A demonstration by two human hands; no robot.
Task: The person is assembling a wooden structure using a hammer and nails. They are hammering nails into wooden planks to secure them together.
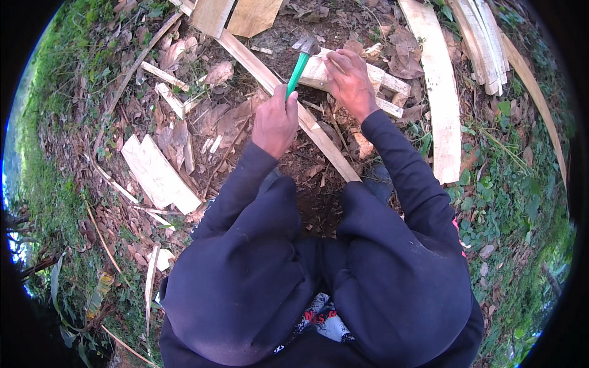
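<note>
My left hand is wrapped round the green handle of a hammer. The hammer's metal head is up, just left of my right fingers and by the left end of a small wooden frame. Over that frame, which is made of short pale pieces, my right hand is bent with thumb and fingertips pinched together at its top board. Whatever the pinch holds is too small or hidden to make out. A long narrow wooden strip runs slantwise on the ground beneath my hands, between my feet.
Wide boards lie at the far side. A long plank and a stack of slats are on the right. To the left is a notched pale board among offcuts, dry leaves and twigs. Green plants border both sides.
</note>
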